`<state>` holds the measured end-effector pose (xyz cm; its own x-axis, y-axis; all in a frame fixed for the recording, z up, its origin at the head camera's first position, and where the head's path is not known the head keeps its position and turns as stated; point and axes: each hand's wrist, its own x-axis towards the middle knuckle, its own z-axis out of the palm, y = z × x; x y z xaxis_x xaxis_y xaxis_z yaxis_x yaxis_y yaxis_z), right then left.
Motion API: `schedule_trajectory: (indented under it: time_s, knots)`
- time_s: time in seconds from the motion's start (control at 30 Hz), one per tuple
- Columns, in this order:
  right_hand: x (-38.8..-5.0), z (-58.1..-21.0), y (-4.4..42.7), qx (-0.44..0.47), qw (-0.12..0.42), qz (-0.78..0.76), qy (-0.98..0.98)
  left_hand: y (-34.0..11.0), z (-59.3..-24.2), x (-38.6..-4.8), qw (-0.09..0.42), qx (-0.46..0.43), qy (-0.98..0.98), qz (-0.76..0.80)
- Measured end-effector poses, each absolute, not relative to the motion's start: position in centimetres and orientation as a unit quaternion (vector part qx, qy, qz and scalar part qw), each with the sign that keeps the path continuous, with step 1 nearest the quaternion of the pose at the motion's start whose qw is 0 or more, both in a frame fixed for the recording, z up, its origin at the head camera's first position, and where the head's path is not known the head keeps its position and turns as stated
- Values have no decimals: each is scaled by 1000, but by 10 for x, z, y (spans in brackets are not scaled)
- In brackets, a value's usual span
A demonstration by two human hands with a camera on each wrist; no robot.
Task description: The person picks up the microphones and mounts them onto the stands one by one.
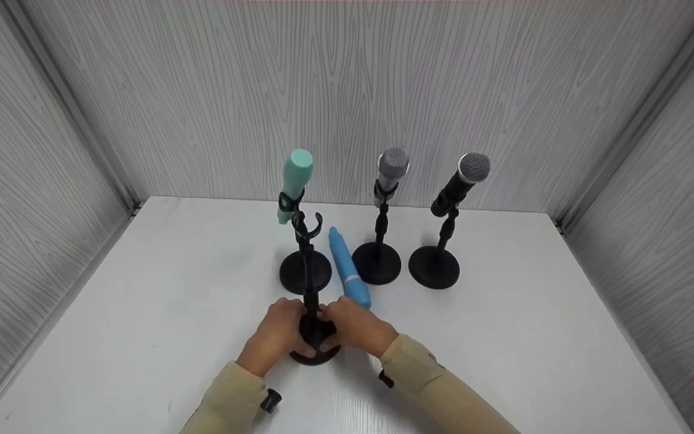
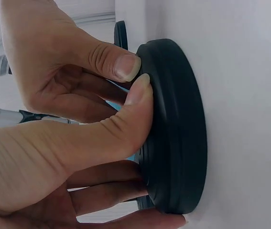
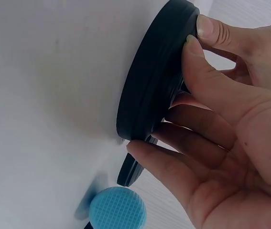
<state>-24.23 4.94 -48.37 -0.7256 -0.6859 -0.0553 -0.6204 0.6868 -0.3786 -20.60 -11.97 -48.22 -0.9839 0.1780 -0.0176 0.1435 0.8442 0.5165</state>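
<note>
In the head view, a black microphone stand (image 1: pixel 309 271) with an empty curved clip stands at the front middle. My left hand (image 1: pixel 282 328) grips the left side of its round base (image 2: pixel 185 129). From the right, my right hand (image 1: pixel 354 325) holds the same base. Both wrist views show the thumbs pressing on top, nearly meeting, with other fingers around the rim. Just beyond my right hand lies a blue microphone (image 1: pixel 347 268), its ridged end visible in the right wrist view. Whether the base is fully flat on the table cannot be told.
Behind stand three more black stands: one holds a teal microphone (image 1: pixel 297 175), one a silver-grey microphone (image 1: pixel 393 166), one a black microphone (image 1: pixel 464 178) with a grey mesh head. Grey wood-grain panels (image 1: pixel 347 96) enclose the white table (image 1: pixel 172 289) at the back and sides.
</note>
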Motion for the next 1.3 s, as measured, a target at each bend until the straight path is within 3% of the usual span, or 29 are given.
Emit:
schedule_trajectory:
  time_s: [0.97, 1.3]
  knots:
    - [-227, -482, 83, -370, 66, -161, 913, -100, -483, -201, 56, 146, 950, 271]
    - [-242, -461, 88, -365, 112, -190, 905, -98, -482, -202, 77, 130, 950, 274]
